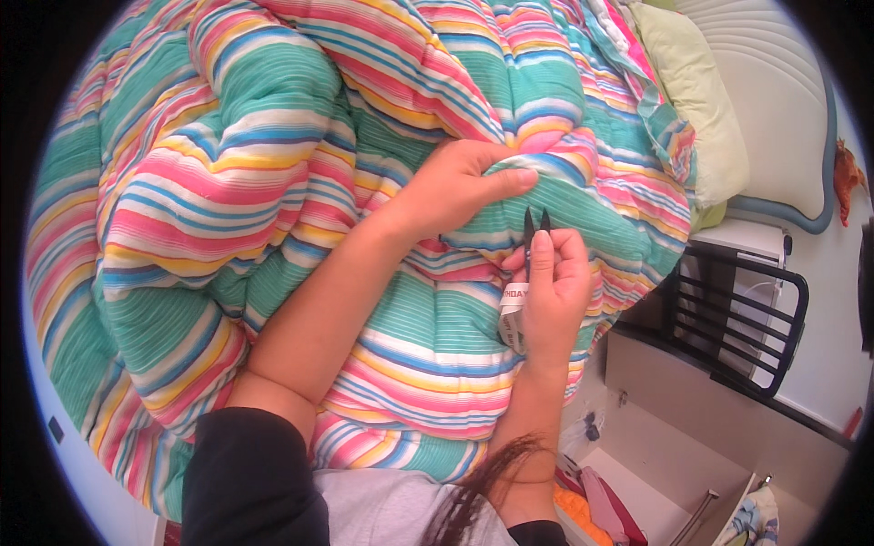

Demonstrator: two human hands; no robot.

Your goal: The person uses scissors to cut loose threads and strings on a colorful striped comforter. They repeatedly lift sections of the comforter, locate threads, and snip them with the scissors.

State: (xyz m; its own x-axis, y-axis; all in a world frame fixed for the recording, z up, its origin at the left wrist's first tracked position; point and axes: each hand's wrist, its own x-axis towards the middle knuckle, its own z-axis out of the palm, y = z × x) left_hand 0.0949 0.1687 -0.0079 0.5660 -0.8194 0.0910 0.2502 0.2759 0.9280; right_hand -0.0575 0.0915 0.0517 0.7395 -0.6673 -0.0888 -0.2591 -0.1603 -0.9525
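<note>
A thick quilt (437,321) with green, pink, white, yellow and blue stripes lies bunched before me. My left hand (471,179) pinches a fold of it between thumb and fingers, near the middle of the view. Just below and to the right, my right hand (556,273) grips a pair of small black thread snips (528,235). Their two pointed blades stand slightly apart and face up toward the pinched fold. From the snips' handle end hangs a white ribbon (511,321) with printed writing. The rest of the handle is hidden in my fingers.
Pale green pillows (703,102) lean by a cream padded headboard (771,95) at upper right. A black slatted metal rack (741,314) stands beside the bed. Below it is an open cabinet (635,443) with folded cloth (584,508) inside.
</note>
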